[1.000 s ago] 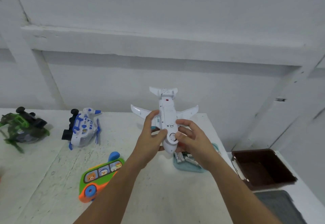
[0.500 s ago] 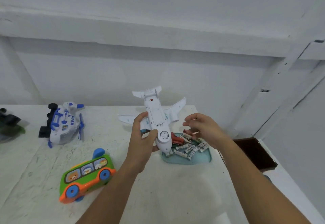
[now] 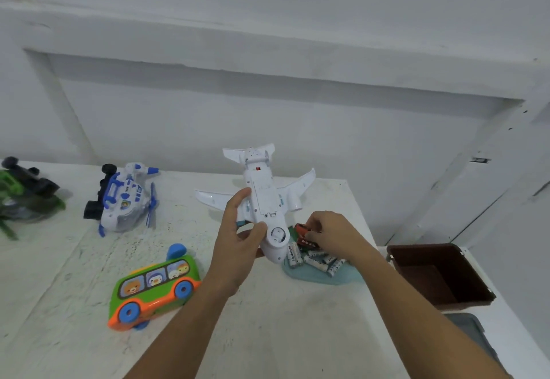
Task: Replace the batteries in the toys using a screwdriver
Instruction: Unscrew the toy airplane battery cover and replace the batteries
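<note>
White scuffed table (image 3: 268,334) against a white wall (image 3: 268,117); left grip (image 3: 238,247) clasps the plane (image 3: 262,194), right grip (image 3: 333,233) among batteries (image 3: 318,261), hold unclear.

The toy plane (image 3: 262,200) is smooth, glossy white plastic; the toy bus (image 3: 154,286) is shiny moulded plastic too. The counter (image 3: 268,325) is rough, matt, scuffed white paint. The batteries (image 3: 315,260) wear glossy printed wraps beside a red plastic-looking tool (image 3: 301,228).

Toy plane (image 3: 262,197) in left hand (image 3: 238,244)
</note>
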